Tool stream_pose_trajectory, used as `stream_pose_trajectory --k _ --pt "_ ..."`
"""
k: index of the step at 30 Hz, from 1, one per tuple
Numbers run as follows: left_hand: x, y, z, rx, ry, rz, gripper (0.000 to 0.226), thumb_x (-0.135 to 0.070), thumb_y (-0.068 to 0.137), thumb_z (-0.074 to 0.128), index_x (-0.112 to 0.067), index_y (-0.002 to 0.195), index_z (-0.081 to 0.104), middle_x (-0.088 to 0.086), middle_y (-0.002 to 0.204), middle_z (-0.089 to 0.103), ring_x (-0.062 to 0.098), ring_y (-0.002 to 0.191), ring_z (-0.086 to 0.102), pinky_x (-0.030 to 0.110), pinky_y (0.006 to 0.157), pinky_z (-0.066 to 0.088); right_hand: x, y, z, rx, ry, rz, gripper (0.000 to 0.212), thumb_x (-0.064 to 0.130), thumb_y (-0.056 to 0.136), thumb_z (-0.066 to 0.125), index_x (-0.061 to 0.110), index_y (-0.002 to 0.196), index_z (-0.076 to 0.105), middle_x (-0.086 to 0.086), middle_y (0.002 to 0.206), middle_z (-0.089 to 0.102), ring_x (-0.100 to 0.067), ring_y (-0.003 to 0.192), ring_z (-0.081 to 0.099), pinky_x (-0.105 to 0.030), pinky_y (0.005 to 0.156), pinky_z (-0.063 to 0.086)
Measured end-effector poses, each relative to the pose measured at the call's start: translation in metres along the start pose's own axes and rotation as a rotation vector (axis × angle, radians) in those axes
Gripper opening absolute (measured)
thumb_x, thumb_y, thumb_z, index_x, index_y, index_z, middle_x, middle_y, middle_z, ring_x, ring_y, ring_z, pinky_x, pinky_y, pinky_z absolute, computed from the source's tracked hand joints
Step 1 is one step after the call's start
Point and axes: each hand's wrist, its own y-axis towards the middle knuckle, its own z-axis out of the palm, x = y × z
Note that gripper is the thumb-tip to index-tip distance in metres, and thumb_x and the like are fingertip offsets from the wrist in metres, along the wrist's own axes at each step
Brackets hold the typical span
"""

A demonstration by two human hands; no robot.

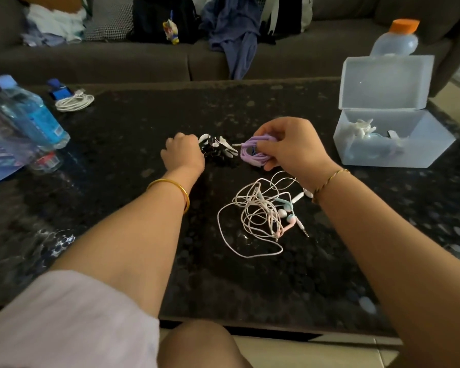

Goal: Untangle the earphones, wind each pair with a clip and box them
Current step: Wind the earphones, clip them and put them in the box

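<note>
A wound purple coil (252, 151) of earphones sits gripped in the curled fingers of the right hand (290, 144), just above the table (117, 144). Beside it, the left hand (182, 152) curls over black and white clips (221, 147); whether it grips one is unclear. Tangled earphones (258, 216) lie nearer, and an open box (383, 155) stands at right.

Glossy speckled stone-look table top (117, 144), frosted translucent plastic box (383, 155), smooth lilac earphone cord (251, 156), shiny gold-coloured metal bangle (183, 191), matt grey cloth sofa (91, 62), clear plastic bottle (35, 112), soft white cloth sleeve (64, 314)
</note>
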Motion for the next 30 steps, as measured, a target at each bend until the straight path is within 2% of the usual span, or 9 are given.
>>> stream_pose_trajectory --k 4,8,12,15,17,19,23,27,30 --pt "0.0 0.003 0.002 -0.022 -0.022 -0.015 0.026 -0.013 0.092 0.058 -0.013 0.118 0.062 0.013 0.126 0.052 0.034 0.118 0.049 0.045 0.097 0.039 -0.002 0.001 -0.002 0.014 -0.006 0.028 0.011 0.006 0.092 0.057 0.014 0.091 0.063 -0.005 0.078 0.063 -0.014 0.056 0.06 -0.033 0.066 0.056" --pt "0.002 0.0 -0.01 -0.001 -0.125 -0.066 0.02 -0.012 0.089 0.059 -0.007 0.108 0.063 0.017 0.119 0.059 0.035 0.111 0.055 0.046 0.091 0.048 -0.002 -0.002 -0.001 -0.005 -0.008 0.049 0.013 0.004 0.091 0.056 0.012 0.096 0.064 -0.005 0.079 0.063 -0.014 0.055 0.06 -0.029 0.063 0.055" --pt "0.003 -0.012 -0.028 -0.025 -0.234 -0.182 0.029 -0.011 0.092 0.059 -0.004 0.12 0.054 0.017 0.125 0.058 0.036 0.117 0.053 0.043 0.094 0.047 -0.001 -0.009 0.002 -0.023 0.026 0.034 0.012 0.003 0.091 0.056 0.01 0.092 0.065 -0.006 0.077 0.064 -0.016 0.057 0.061 -0.03 0.064 0.055" --pt "0.0 -0.025 -0.045 -0.025 -0.512 -0.258 0.038 -0.01 0.091 0.059 -0.008 0.127 0.045 0.014 0.127 0.054 0.031 0.114 0.055 0.04 0.094 0.049 0.003 -0.016 0.001 -0.033 0.064 0.031 0.013 0.004 0.091 0.057 0.014 0.086 0.064 -0.014 0.083 0.067 -0.023 0.064 0.064 -0.035 0.069 0.057" --pt "-0.011 -0.04 -0.056 0.044 -0.819 -0.283 0.042 -0.006 0.09 0.058 -0.016 0.128 0.041 0.011 0.122 0.054 0.021 0.095 0.059 0.031 0.076 0.051 0.004 -0.02 -0.003 -0.06 0.17 0.038 0.013 0.002 0.09 0.058 0.013 0.085 0.065 -0.018 0.086 0.067 -0.025 0.067 0.063 -0.032 0.065 0.056" --pt "-0.029 -0.06 -0.064 0.194 -1.137 -0.314 0.049 -0.003 0.09 0.058 -0.023 0.13 0.04 0.009 0.113 0.058 0.015 0.076 0.058 0.026 0.059 0.046 0.003 -0.026 -0.01 -0.097 0.323 0.054 0.011 0.001 0.089 0.059 0.01 0.09 0.065 -0.016 0.088 0.066 -0.019 0.064 0.063 -0.022 0.054 0.055" --pt "-0.071 -0.098 -0.076 0.49 -1.599 -0.34 0.053 0.001 0.091 0.056 -0.022 0.137 0.04 0.007 0.092 0.063 0.014 0.072 0.06 0.027 0.062 0.047 -0.001 -0.046 -0.032 -0.107 0.64 0.099 0.011 0.0 0.09 0.057 0.005 0.095 0.064 -0.008 0.084 0.067 -0.008 0.062 0.064 -0.016 0.053 0.051" --pt "-0.111 -0.125 -0.081 0.673 -1.773 -0.27 0.05 -0.004 0.091 0.059 -0.01 0.138 0.042 0.006 0.083 0.066 0.011 0.059 0.066 0.023 0.06 0.052 -0.01 -0.065 -0.056 -0.12 0.889 0.129 0.013 0.001 0.093 0.052 0.004 0.096 0.064 -0.005 0.078 0.064 -0.007 0.061 0.06 -0.015 0.051 0.048" --pt "-0.127 -0.135 -0.077 0.722 -1.752 -0.149 0.023 -0.007 0.094 0.055 -0.005 0.117 0.055 0.004 0.081 0.066 0.007 0.056 0.066 0.016 0.057 0.053 -0.017 -0.072 -0.072 -0.123 0.998 0.142 0.014 0.003 0.093 0.052 0.004 0.097 0.064 -0.005 0.079 0.063 -0.007 0.06 0.059 -0.015 0.05 0.048"
